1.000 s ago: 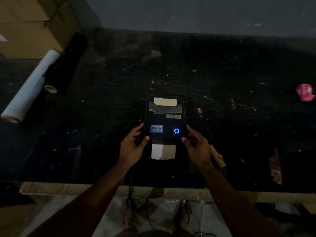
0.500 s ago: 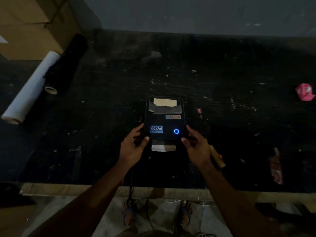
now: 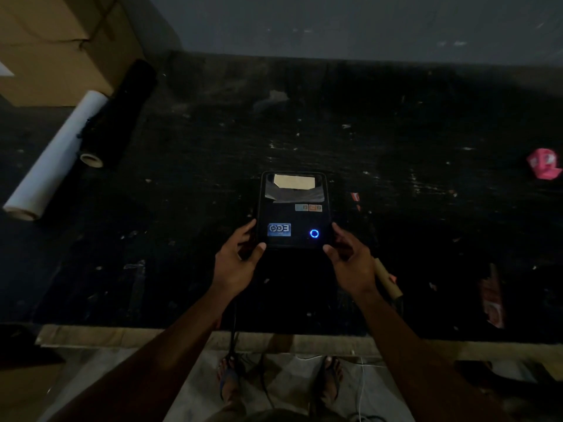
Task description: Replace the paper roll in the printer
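A black printer (image 3: pixel 294 208) with a lit blue ring button (image 3: pixel 314 233) sits on the dark table (image 3: pixel 182 208). Through the window at its far end a pale paper roll (image 3: pixel 294 181) shows. My left hand (image 3: pixel 236 263) holds the printer's near left corner, thumb on the front edge. My right hand (image 3: pixel 350 263) holds the near right corner the same way. No paper shows at the front slot. A bare cardboard core (image 3: pixel 387 280) lies on the table just right of my right hand.
A long white roll (image 3: pixel 54 156) and a black roll (image 3: pixel 118 114) lie at the far left beside a cardboard box (image 3: pixel 51 41). A pink object (image 3: pixel 545 164) and a red packet (image 3: pixel 493 300) lie at the right. A cable (image 3: pixel 234 324) drops over the table's near edge.
The strip of paper sticking out of the printer's front has shortened and is now out of sight. Both hands have stayed at the printer's near corners.
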A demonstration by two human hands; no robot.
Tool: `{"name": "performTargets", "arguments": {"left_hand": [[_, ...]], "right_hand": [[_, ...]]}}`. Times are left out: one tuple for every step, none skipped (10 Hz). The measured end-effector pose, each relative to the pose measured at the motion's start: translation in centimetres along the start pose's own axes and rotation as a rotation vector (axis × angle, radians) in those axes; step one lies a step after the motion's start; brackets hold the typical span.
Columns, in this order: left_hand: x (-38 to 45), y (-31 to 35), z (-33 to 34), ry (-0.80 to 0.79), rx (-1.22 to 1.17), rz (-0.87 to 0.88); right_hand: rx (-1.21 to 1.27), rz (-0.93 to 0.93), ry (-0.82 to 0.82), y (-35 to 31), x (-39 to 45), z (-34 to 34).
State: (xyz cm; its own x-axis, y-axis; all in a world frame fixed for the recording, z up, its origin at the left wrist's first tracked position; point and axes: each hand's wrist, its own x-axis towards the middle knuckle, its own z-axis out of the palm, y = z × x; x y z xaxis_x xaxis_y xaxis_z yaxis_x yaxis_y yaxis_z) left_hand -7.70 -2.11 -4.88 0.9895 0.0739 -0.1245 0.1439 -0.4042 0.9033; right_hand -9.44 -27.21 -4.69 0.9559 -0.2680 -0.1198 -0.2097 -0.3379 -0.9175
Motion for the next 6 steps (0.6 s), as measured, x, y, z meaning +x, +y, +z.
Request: {"name": "performTargets", "arguments": {"left_hand": [[0.0, 0.0, -0.1, -0.008, 0.006, -0.003], [-0.1, 0.1, 0.0, 0.007, 0.019, -0.01], [0.0, 0.4, 0.0, 0.006, 0.027, -0.012], [-0.2, 0.3, -0.1, 0.0, 0.013, -0.007], [0.1, 0.6, -0.4, -0.038, 0.038, -0.007], [-0.2, -0.8, -3.1, 0.003, 0.04, 0.009]], "right_hand": [[0.002, -0.002, -0.002, 0.0, 0.0, 0.0], [-0.008, -0.019, 0.017, 0.1, -0.1, 0.0], [0.003, -0.007, 0.01, -0.2, -0.1, 0.0], [0.02, -0.01, -0.005, 0.1, -0.1, -0.1], [0.008, -0.02, -0.03, -0.3, 0.3, -0.1], [0.01, -0.02, -0.034, 1.1, -0.5, -1.8]]}}
